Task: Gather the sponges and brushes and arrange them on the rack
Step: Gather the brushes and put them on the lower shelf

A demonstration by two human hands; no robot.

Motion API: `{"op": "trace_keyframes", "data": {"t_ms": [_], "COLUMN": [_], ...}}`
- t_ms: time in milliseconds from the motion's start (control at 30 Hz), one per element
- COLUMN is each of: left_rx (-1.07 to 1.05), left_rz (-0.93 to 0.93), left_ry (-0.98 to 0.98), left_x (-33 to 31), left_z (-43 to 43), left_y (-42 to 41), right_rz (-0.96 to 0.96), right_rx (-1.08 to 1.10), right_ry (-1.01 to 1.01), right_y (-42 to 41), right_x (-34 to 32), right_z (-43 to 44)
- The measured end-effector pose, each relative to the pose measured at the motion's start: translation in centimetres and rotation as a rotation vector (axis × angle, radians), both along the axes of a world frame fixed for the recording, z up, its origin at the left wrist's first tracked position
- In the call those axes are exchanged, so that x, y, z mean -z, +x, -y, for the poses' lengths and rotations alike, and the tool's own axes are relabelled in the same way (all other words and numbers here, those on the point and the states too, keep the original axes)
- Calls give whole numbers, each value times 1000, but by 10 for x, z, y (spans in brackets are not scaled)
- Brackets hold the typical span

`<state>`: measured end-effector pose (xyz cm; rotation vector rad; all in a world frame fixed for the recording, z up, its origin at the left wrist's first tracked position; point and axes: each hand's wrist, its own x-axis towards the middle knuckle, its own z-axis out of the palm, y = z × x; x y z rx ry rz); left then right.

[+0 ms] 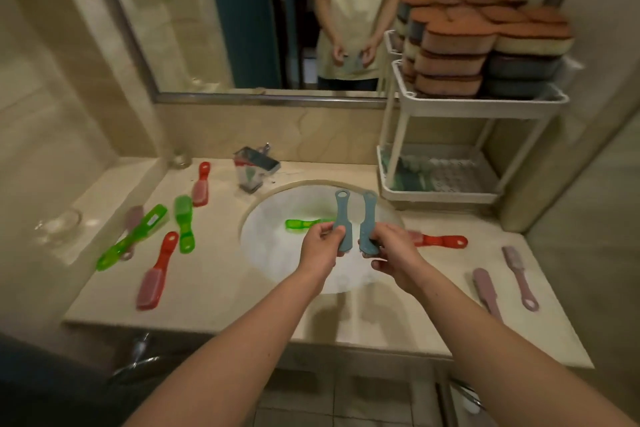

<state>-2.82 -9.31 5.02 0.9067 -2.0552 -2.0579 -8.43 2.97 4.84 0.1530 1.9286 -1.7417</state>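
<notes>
A person's two bare arms reach out over the round white sink basin [277, 253] set in the beige stone desk [214, 295]. The left grip [320, 244] is clenched round the head end of one blue-grey plastic brush [343, 218]. The right grip [393, 253] grasps a second blue-grey plastic brush [367, 218] the same way. Both brushes stand nearly upright above the basin, just beside each other and apart, their handle holes pointing to the far side.

A translucent green brush [304, 224] lies inside the basin, partly hidden behind the left grip. Just right of the basin a red brush with a pink head [441, 241] lies on the desk. Nearer on the right lie two mauve brushes [486, 289] [519, 276], side by side and apart.

On the left of the desk lie several more:
- a small red brush [201, 184], farthest back
- a short green brush [183, 224], just near of it
- a long translucent green brush [133, 237], lying across a mauve brush [133, 218]
- a large red brush [157, 270], nearest

A chrome tap [256, 166] stands at the far left edge of the basin.

At the far right of the desk stands a white plastic two-tier rack [485, 107]. Its top tier is stacked with brown-topped sponges [485, 48] in several piles. The lower tier holds some green items [412, 173] at its left side, too blurred to identify. A wall mirror [242, 10] hangs behind the desk.
</notes>
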Motion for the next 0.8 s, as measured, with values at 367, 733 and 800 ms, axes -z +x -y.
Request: {"op": "trace_keyframes", "data": {"t_ms": [367, 733, 800], "left_rx": [367, 448, 445], "left_rz": [-29, 0, -4], "left_ry": [-50, 38, 7], "left_x": [7, -7, -7], "left_z": [-51, -70, -72], "left_y": [-49, -111, -131], "right_rz": [-13, -52, -55], "right_rx": [366, 409, 378], "right_ry": [-2, 67, 55], "right_y": [5, -52, -75], "right_x": [-5, -19, -20], "right_z": [-59, -83, -85]}}
